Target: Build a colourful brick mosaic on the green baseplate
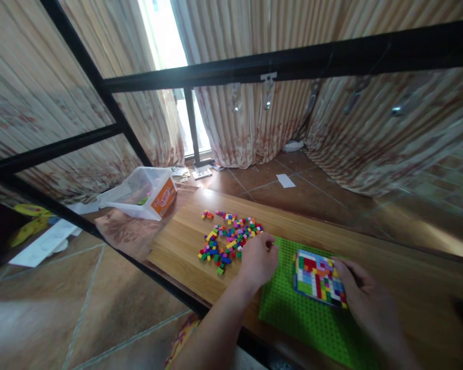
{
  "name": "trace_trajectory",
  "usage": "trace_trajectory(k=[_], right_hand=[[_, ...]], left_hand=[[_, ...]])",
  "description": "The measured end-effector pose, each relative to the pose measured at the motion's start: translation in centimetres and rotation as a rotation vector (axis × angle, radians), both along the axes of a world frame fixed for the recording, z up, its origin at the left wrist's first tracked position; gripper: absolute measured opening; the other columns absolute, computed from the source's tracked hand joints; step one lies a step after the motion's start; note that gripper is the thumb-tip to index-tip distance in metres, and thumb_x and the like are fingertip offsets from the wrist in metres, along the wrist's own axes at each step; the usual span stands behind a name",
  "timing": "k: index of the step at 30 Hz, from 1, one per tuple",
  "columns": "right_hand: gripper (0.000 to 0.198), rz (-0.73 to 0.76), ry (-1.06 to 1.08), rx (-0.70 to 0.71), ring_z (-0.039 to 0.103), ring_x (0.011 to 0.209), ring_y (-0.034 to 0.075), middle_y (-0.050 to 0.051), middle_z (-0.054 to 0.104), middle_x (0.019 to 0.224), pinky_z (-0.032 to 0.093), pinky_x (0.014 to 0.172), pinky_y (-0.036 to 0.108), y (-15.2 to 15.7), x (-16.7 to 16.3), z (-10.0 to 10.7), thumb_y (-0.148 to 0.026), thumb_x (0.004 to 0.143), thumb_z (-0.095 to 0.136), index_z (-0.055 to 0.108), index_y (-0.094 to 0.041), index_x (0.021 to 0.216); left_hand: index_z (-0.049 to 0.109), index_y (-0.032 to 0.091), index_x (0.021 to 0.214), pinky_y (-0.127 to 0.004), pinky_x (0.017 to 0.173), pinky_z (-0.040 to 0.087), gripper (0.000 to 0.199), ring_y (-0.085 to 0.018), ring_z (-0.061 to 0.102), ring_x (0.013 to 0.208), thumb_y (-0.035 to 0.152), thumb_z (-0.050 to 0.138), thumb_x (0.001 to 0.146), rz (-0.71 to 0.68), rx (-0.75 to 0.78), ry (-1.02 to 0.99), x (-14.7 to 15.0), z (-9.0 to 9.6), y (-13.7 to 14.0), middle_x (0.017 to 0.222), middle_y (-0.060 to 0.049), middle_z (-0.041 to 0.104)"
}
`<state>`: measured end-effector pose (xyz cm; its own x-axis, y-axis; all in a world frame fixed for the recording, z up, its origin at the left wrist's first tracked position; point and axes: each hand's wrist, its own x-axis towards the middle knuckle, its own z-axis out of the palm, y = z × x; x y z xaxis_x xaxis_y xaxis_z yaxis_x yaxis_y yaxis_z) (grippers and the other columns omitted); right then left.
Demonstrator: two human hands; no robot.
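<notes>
A green studded baseplate [293, 318] lies on the wooden board, and a rectangular block of many-coloured toy bricks [316, 277] sits over it. My right hand [370, 298] grips the right end of this block, thumb along its near side and fingers curled at the far corner. Over the baseplate's left edge is my left hand [259, 259], its fingers curled together beside a scattered pile of loose toy bricks [231, 241]. Whatever those fingers hold, if anything, is hidden.
A clear plastic box [139, 190] with an orange label stands left of the wooden board [181, 241], on a brown cloth [127, 231]. Black metal rails [254, 64] cross in front of striped curtains. Papers [285, 180] lie on the tiled floor.
</notes>
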<state>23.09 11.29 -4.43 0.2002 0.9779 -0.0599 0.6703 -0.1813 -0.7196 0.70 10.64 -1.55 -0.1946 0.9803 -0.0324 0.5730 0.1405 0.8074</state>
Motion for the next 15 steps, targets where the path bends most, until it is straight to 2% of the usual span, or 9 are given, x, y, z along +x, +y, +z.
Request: trace_trajectory(k=[5, 9, 12, 15], right_hand=[[0.059, 0.012, -0.003, -0.051, 0.07, 0.086, 0.029, 0.007, 0.076, 0.099, 0.054, 0.071, 0.037, -0.1, 0.1, 0.1, -0.066, 0.08, 0.042, 0.073, -0.023, 0.106], [0.059, -0.018, -0.024, -0.069, 0.069, 0.091, 0.032, 0.007, 0.076, 0.103, 0.054, 0.077, 0.042, 0.0, 0.3, 0.1, -0.066, 0.08, 0.041, 0.074, -0.024, 0.105], [0.058, -0.03, -0.037, -0.074, 0.07, 0.091, 0.033, 0.008, 0.076, 0.102, 0.054, 0.079, 0.044, 0.1, 0.6, 0.4, -0.065, 0.079, 0.041, 0.075, -0.024, 0.103], [0.058, -0.045, -0.035, -0.061, 0.071, 0.086, 0.034, 0.01, 0.077, 0.098, 0.055, 0.075, 0.045, 0.2, 0.6, 0.9, -0.066, 0.078, 0.042, 0.077, -0.024, 0.099]], left_hand=[[0.072, 0.019, 0.086, -0.025, 0.07, 0.047, 0.02, -0.017, 0.065, 0.077, 0.016, 0.053, 0.083, 0.035, 0.014, 0.046, -1.5, 0.4, 0.5, 0.083, -0.003, 0.073], [0.072, 0.02, 0.086, -0.027, 0.075, 0.048, 0.019, -0.018, 0.066, 0.08, 0.018, 0.053, 0.086, 0.157, 0.023, 0.139, -5.0, 1.2, 1.0, 0.082, -0.004, 0.073], [0.071, 0.019, 0.101, -0.031, 0.087, 0.049, 0.023, -0.021, 0.066, 0.096, 0.018, 0.055, 0.085, 0.4, 0.042, 0.275, -9.0, 1.5, 1.3, 0.1, -0.009, 0.073], [0.067, 0.015, 0.117, -0.035, 0.106, 0.041, 0.035, -0.025, 0.059, 0.117, 0.013, 0.05, 0.086, 0.5, 0.112, 0.409, -12.8, 1.1, 1.6, 0.12, -0.013, 0.067]])
